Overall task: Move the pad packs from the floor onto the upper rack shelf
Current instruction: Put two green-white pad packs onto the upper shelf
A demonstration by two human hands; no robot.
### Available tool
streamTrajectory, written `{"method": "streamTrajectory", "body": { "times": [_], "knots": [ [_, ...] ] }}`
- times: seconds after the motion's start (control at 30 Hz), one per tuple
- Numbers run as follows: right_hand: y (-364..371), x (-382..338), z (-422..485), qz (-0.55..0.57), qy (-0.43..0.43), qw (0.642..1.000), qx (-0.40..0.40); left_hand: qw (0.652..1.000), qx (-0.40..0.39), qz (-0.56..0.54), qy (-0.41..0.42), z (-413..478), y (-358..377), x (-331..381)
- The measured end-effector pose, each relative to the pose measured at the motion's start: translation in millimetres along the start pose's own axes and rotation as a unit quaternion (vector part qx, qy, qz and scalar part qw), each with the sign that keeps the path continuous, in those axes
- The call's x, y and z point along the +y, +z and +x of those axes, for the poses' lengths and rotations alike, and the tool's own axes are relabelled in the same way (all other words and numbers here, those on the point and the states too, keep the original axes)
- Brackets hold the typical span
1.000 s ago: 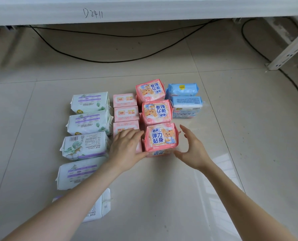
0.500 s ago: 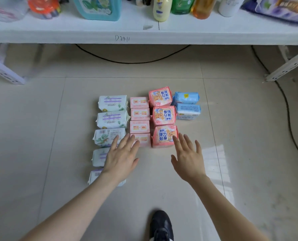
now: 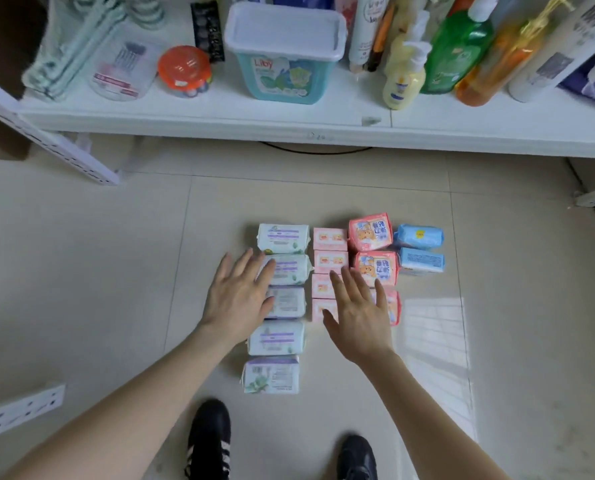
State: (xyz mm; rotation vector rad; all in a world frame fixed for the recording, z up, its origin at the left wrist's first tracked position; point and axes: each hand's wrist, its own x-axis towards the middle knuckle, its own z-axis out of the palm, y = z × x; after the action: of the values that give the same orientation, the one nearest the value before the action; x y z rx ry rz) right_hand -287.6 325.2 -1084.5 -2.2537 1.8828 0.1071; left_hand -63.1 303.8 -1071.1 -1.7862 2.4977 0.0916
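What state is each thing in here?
Left hand: open, fingers spread, holding nothing.
Right hand: open, fingers spread, holding nothing.
White-and-purple plastic pad packs: lying on the floor.
Pink bear-print plastic pad packs: lying on the floor.
Teal plastic tub with white lid: closed, on shelf.

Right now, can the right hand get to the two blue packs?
Probably yes. The right hand is open over the pink packs, and the two blue packs lie just beyond it, at the right edge of the group, with nothing on top and bare floor beside them.
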Motion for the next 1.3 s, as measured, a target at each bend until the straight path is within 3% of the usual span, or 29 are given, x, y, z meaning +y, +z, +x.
{"method": "streamTrajectory", "body": {
  "times": [0.27,0.47,0.6,0.77,0.9,1.3],
  "knots": [
    [52,-37,65,0.042,0.034,0.998,-0.031,1.000,0.004,-0.024,0.008,51,49,-86],
    [119,-36,102,0.073,0.049,0.995,-0.036,0.995,-0.047,-0.085,0.000,81,126,-104],
    [155,-32,115,0.086,0.043,0.995,-0.028,0.983,-0.067,-0.173,0.001,107,170,-114],
    [178,-22,124,0.120,0.026,0.991,-0.059,0.938,-0.125,-0.324,-0.019,136,202,-120],
    [187,-15,131,0.150,0.008,0.986,-0.070,0.932,-0.150,-0.331,0.005,149,223,-122],
    [191,-14,144,0.170,-0.023,0.982,-0.080,0.930,-0.119,-0.348,0.007,175,233,-113]
  ]
}}
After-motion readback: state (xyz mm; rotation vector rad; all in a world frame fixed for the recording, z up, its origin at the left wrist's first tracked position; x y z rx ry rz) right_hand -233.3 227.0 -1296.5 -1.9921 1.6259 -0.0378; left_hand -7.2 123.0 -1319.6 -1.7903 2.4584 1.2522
